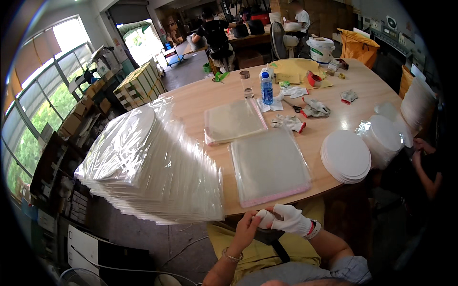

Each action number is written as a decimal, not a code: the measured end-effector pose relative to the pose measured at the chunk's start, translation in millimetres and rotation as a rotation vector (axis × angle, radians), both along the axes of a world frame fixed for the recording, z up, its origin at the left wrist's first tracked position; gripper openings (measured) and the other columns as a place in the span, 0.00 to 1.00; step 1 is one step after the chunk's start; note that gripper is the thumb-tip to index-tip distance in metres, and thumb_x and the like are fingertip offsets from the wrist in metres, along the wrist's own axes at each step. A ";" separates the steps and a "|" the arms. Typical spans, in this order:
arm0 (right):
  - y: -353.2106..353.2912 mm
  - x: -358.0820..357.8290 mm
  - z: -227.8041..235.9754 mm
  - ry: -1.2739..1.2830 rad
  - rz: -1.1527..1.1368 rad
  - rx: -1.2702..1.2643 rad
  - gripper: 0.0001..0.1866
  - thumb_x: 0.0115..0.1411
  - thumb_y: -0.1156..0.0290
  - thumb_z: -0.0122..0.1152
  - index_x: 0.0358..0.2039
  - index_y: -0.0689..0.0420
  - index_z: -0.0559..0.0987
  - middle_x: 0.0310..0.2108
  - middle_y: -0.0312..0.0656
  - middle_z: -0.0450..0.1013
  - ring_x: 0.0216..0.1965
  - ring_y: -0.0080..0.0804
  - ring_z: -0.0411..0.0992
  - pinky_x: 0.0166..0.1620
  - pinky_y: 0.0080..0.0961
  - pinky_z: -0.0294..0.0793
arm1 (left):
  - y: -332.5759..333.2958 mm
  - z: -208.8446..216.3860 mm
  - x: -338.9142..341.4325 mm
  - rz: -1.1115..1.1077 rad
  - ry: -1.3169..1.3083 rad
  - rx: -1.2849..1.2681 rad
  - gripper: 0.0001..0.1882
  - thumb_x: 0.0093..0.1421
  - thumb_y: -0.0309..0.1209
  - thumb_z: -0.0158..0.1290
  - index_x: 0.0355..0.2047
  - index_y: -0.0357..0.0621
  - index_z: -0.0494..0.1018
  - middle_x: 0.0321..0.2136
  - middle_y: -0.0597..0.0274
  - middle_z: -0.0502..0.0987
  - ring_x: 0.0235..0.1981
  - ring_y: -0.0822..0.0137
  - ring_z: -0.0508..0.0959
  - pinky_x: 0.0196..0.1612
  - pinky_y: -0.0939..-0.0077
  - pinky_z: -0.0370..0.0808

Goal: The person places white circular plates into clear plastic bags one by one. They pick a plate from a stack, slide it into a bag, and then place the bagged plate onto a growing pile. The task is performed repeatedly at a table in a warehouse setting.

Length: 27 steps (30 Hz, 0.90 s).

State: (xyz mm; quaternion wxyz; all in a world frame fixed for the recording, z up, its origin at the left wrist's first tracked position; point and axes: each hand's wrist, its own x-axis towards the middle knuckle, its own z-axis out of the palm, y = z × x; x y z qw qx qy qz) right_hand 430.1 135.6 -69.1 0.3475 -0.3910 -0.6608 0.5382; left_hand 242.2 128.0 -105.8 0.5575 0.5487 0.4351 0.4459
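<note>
Tugging white glove (291,218) on right hand (293,220), bare left hand (248,228) is pinching its fingertip, lower center below clear bag stack (269,167).

Your hands (272,223) sit below the table edge. At twelve o'clock, flat clear bags (269,164) lie low, passable above. At ten, a tall bagged stack (148,167) blocks; at two, white discs (346,156).

bag stack (269,167) on table (200,97), discs (346,156) right, wrapped pile (152,167) left
</note>
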 end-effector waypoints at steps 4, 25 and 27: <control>-16.3 -5.6 -11.3 0.207 -0.032 -0.287 0.17 0.52 0.80 0.58 0.43 0.65 0.72 0.36 0.38 0.73 0.36 0.22 0.71 0.40 0.18 0.72 | -13.5 3.9 -1.5 -0.020 -0.304 -0.352 0.15 0.65 0.41 0.39 0.38 0.44 0.69 0.21 0.72 0.65 0.20 0.82 0.60 0.22 0.86 0.56; -34.7 -15.6 -29.5 0.244 -0.095 -0.330 0.20 0.52 0.73 0.62 0.44 0.61 0.69 0.36 0.36 0.71 0.37 0.18 0.68 0.39 0.16 0.69 | -31.4 -9.0 -6.1 -0.042 -0.301 0.363 0.12 0.61 0.21 0.41 0.44 0.43 0.67 0.48 0.54 0.71 0.61 0.53 0.57 0.61 0.56 0.52; -36.6 -14.7 -31.5 0.294 -0.085 -0.333 0.19 0.52 0.73 0.62 0.44 0.61 0.69 0.35 0.36 0.71 0.37 0.18 0.68 0.38 0.16 0.69 | -32.1 -8.7 -4.9 -0.074 -0.265 0.369 0.11 0.61 0.21 0.42 0.43 0.44 0.68 0.47 0.55 0.72 0.61 0.52 0.57 0.61 0.55 0.51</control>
